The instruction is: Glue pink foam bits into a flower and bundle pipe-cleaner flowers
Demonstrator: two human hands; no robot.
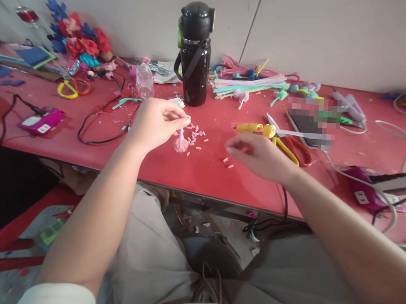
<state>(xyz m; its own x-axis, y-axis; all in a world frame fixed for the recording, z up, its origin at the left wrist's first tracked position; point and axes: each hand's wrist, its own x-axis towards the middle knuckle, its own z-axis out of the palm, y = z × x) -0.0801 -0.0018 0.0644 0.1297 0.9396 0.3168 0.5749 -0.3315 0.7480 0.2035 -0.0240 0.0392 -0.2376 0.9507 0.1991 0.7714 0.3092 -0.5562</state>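
Note:
My left hand (161, 123) pinches the thin stem of a small pink fluffy flower (181, 142), whose head hangs down over the red table (174, 168). Several short pink pieces (197, 134) lie scattered beside the flower. My right hand (261, 158) hovers low over the table, slightly blurred, its fingers loosely bent and a gap showing between them and the thumb. I see nothing held in it. Two more pink pieces (228, 163) lie below its fingertips. Just behind that hand is a yellow glue gun (253, 128) with a glue stick out of its back; its handle is hidden.
A black bottle (196, 73) stands at the back. Scissors (293, 151) and a phone (305, 126) lie right of the glue gun. Pipe cleaners (249, 83) are heaped behind. Purple power strips (41, 121) with cables sit at both sides. More scissors (71, 88) lie left.

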